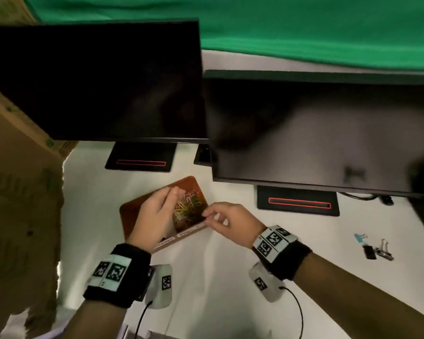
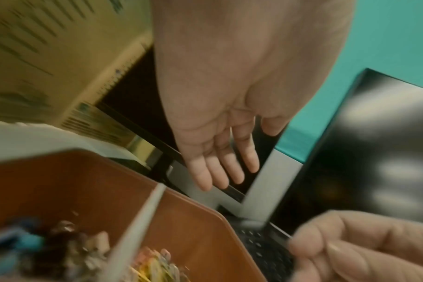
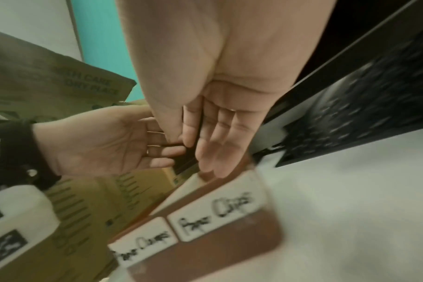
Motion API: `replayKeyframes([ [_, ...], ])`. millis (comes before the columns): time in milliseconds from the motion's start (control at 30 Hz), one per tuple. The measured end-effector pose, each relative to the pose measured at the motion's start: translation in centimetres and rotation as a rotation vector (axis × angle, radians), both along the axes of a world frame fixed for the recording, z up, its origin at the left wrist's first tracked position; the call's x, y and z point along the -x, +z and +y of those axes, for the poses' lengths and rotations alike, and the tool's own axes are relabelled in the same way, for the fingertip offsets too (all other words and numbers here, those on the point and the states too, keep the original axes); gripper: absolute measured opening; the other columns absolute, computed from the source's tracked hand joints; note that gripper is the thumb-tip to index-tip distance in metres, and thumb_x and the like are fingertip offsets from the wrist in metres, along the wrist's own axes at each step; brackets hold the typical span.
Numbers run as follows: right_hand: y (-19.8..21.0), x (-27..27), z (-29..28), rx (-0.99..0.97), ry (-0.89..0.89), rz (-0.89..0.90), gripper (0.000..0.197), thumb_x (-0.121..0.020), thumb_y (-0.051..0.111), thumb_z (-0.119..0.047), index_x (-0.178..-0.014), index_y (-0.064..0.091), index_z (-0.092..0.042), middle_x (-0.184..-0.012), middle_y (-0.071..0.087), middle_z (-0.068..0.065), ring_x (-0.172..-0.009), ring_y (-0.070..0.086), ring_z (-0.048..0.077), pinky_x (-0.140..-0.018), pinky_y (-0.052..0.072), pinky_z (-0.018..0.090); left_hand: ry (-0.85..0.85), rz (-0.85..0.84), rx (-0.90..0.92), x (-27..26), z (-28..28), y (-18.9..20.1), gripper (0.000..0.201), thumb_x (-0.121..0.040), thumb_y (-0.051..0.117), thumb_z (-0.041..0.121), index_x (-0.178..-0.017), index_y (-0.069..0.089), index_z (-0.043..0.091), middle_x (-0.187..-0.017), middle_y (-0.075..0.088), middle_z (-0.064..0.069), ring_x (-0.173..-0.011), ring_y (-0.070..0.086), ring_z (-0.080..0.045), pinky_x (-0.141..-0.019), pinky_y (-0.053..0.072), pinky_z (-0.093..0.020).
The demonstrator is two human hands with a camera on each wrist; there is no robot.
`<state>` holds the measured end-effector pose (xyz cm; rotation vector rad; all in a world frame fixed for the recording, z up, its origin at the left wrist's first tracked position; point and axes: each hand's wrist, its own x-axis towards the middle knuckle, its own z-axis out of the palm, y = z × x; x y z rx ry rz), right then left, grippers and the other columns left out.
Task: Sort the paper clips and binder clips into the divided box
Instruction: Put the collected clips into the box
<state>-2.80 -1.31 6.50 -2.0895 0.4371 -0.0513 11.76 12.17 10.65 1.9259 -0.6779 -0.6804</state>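
Observation:
The brown divided box [image 1: 132, 211] stands on the white table, with white handwritten labels [image 3: 217, 215] on its front wall. Coloured paper clips [image 1: 187, 207] fill its right compartment. Binder clips [image 2: 48, 248] lie blurred in the left one, beyond the pale divider [image 2: 143, 219]. My left hand [image 1: 157, 211] hovers over the box with straight fingers [image 2: 220, 171] and holds nothing. My right hand [image 1: 220, 218] is at the box's front right corner, its fingertips [image 3: 213, 166] just above the rim, and I see no clip in it. Three binder clips [image 1: 375, 248] lie loose on the table at the right.
Two dark monitors [image 1: 96, 81] [image 1: 316, 138] on black stands [image 1: 298, 201] rise close behind the box. A large cardboard carton [image 1: 17, 192] borders the table on the left. Green cloth [image 1: 304, 28] hangs at the back. Thin cables [image 1: 299, 311] trail from both wrists.

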Motion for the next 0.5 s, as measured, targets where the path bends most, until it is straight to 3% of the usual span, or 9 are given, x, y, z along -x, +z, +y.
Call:
replayKeyframes([
  [67,-0.7,4.8,-3.1,0.072,-0.111,0.045,0.018,-0.086,0.064,-0.026,-0.104,0.064,-0.023,-0.095,0.059,-0.011,-0.070,0.056,0.009,-0.073,0.049,0.021,-0.113,-0.011,0.009,2.6,-3.1,-0.3,0.021,-0.095,0.047,0.028,-0.098,0.066,0.018,-0.095,0.068,-0.001,-0.092,0.062,-0.010,-0.076,0.049,-0.015],
  [133,-1.5,10.0,-6.2,0.156,-0.242,0.137,0.023,-0.083,0.067,-0.029,-0.106,0.062,-0.027,-0.096,0.054,-0.011,-0.070,0.051,0.005,-0.075,0.050,0.025,-0.223,-0.051,0.008,5.5,-6.3,-1.2,0.014,-0.092,0.053,0.024,-0.095,0.066,0.019,-0.095,0.066,0.000,-0.089,0.060,-0.007,-0.072,0.046,-0.013],
  [233,-2.4,18.0,-10.4,0.281,-0.452,0.248,0.034,-0.077,0.074,-0.025,-0.109,0.061,-0.024,-0.101,0.050,-0.008,-0.080,0.047,0.006,-0.085,0.047,0.029,-0.418,-0.094,-0.010,10.5,-11.2,-3.0,0.013,-0.087,0.060,0.019,-0.099,0.064,0.024,-0.105,0.060,0.007,-0.095,0.059,-0.005,-0.079,0.047,-0.015],
  [333,-2.9,25.0,-13.6,0.331,-0.606,0.480,0.045,-0.075,0.074,-0.028,-0.116,0.056,-0.025,-0.114,0.050,0.003,-0.104,0.050,0.023,-0.096,0.039,0.033,-0.624,-0.154,-0.045,16.2,-16.0,-4.6,0.026,-0.083,0.066,0.021,-0.108,0.061,0.023,-0.111,0.051,0.006,-0.102,0.055,-0.008,-0.090,0.043,-0.019],
  [500,-4.0,32.3,-16.3,0.208,-0.591,0.714,0.057,-0.073,0.073,-0.030,-0.125,0.048,-0.033,-0.126,0.041,0.005,-0.116,0.043,0.028,-0.099,0.041,0.038,-0.921,-0.267,-0.127,25.4,-22.0,-7.3,0.037,-0.079,0.066,0.024,-0.115,0.056,0.025,-0.132,0.038,0.000,-0.127,0.036,-0.013,-0.108,0.030,-0.025],
])
